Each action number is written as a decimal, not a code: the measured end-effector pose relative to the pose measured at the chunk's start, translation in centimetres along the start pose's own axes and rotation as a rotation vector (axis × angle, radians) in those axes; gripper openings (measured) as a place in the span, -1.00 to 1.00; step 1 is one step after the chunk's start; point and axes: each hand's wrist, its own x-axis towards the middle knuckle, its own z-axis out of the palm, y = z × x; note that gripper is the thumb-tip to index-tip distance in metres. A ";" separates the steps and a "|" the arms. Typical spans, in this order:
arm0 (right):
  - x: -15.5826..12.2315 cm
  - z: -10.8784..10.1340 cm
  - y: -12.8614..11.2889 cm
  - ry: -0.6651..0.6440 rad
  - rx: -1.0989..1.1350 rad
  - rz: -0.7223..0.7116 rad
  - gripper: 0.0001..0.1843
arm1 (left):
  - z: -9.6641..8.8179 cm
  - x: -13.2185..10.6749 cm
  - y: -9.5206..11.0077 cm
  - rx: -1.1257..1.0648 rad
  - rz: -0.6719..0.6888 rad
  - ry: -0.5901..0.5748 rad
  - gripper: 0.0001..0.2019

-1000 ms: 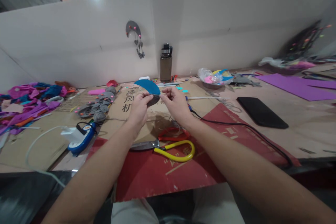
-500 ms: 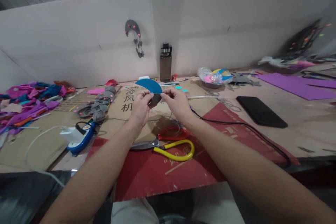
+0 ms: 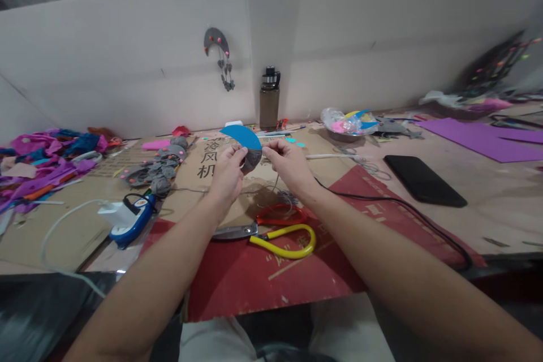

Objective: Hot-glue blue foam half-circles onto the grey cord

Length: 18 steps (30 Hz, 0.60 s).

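A blue crescent (image 3: 241, 136), apparently felt, is held up over the cardboard, its lower part wrapped in grey yarn (image 3: 253, 159). Thumb and fingers of my left hand (image 3: 229, 172) are closed on its left edge. At the right edge, my right hand (image 3: 286, 161) pinches what looks like the yarn, with fingertips close beside the crescent. A thin grey strand hangs below my right hand towards loose loops on the cardboard. Scissors (image 3: 282, 243) with one red and one yellow handle lie beneath my forearms, blades pointing left.
A grey yarn-wrapped pile (image 3: 163, 167) and a blue power strip (image 3: 134, 226) are on the left, near colourful scraps (image 3: 51, 153). A bottle (image 3: 269, 102) stands against the wall. Rightward are a bowl (image 3: 345, 134), a black phone (image 3: 424, 180) and purple sheets (image 3: 475, 138).
My right fingertips have drawn slightly right, away from the crescent's edge. More of its grey-wrapped part shows. My left hand keeps its grip.
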 end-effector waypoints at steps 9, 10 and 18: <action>0.1 0.1 -0.3 -0.010 0.088 0.066 -0.79 | -0.1 0.1 0.0 -0.022 -0.012 -0.025 -0.85; 0.1 0.1 -0.3 -0.027 0.129 0.079 -0.79 | -0.1 0.1 0.0 -0.028 -0.020 -0.034 -0.85; 0.0 0.1 -1.0 -0.135 0.436 0.175 -0.72 | -0.4 0.3 0.2 -0.067 -0.072 -0.105 -0.90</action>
